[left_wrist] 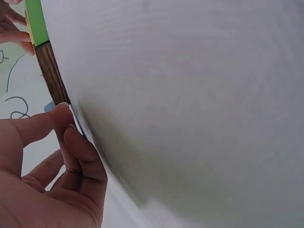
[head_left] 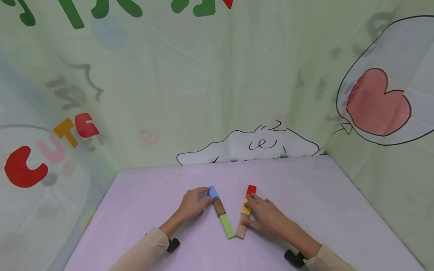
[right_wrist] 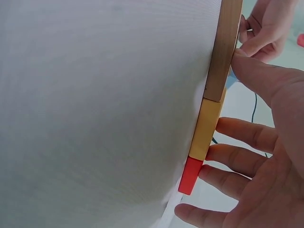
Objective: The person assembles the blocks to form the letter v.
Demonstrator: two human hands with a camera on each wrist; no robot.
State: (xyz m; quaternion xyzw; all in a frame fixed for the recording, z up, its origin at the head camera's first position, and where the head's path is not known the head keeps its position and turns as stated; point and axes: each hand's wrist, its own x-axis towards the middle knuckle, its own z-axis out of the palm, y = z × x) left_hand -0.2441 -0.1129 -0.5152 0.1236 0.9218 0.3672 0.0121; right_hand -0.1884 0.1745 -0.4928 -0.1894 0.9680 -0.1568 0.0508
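Note:
Two slanting rows of blocks form a V on the table. In the left row, a blue block [head_left: 213,192] lies at the far end, then a dark brown wood-grain block [head_left: 219,207] and a green block [head_left: 227,226]. My left hand [head_left: 194,203] pinches the blue block between thumb and fingers; in the left wrist view they mostly hide it. The right row has a red block [head_left: 251,189], a yellow block [right_wrist: 205,128] and a light wooden block [right_wrist: 221,57]. Along its outer side, my right hand [head_left: 268,216] touches this row with outstretched fingers, thumb at the wooden block.
A pale lilac table top [head_left: 162,180] carries the blocks. Behind it hangs a light green printed cloth [head_left: 190,82], also on both sides. Dark devices [head_left: 295,258] sit at both wrists, by the beige sleeves [head_left: 149,244].

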